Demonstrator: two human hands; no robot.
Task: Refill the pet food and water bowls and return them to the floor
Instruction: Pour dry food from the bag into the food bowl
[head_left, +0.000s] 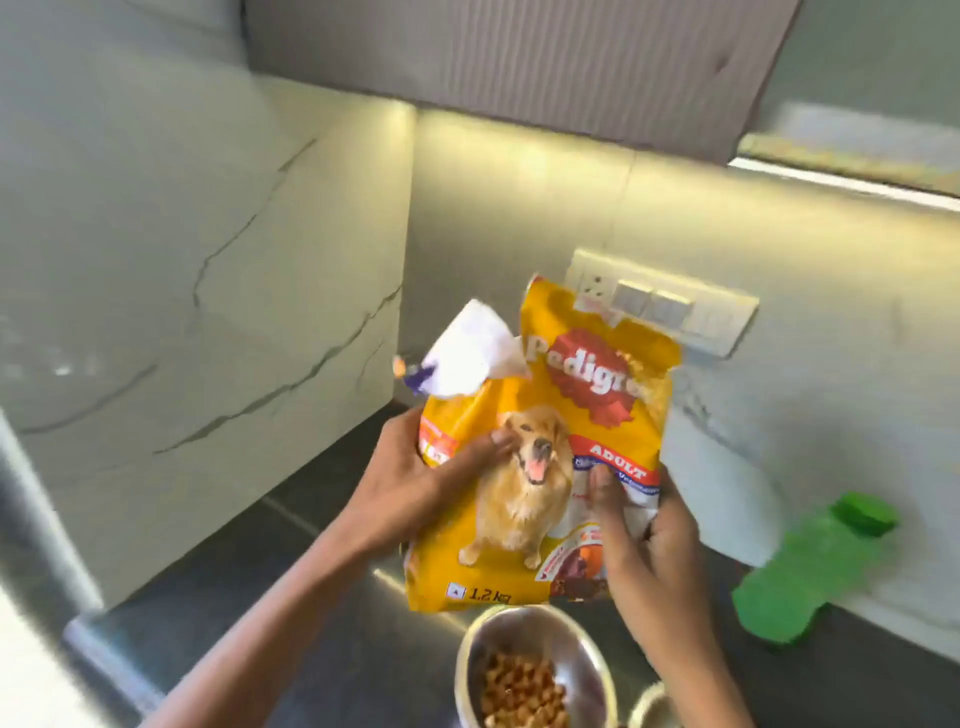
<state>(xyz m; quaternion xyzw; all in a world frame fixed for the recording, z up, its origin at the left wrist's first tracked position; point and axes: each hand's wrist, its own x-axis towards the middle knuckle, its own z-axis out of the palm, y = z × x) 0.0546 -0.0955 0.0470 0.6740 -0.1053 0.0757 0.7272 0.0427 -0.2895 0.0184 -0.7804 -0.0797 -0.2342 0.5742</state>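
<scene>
A: Where's the dog food bag (545, 457)?

B: Upright, held above the dark counter (291, 587), directly over and behind the steel bowl (524, 670). The yellow front with the dog picture faces the camera, and its torn top flap shows white inside.

A: And the hands?

B: The left hand (410, 483) has its fingers wrapped round the bag's left edge, thumb pressed on the front. The right hand (639, 540) is pinching the bag's lower right side, fingers closed on the crumpled plastic.

A: Anything in the bowl?

B: Brown kibble (a fair heap of it). Right of the bowl, a second steel rim (649, 701) just shows. A green bottle (815, 566) stands farther right of the bowl, leaning in the blur.
</scene>
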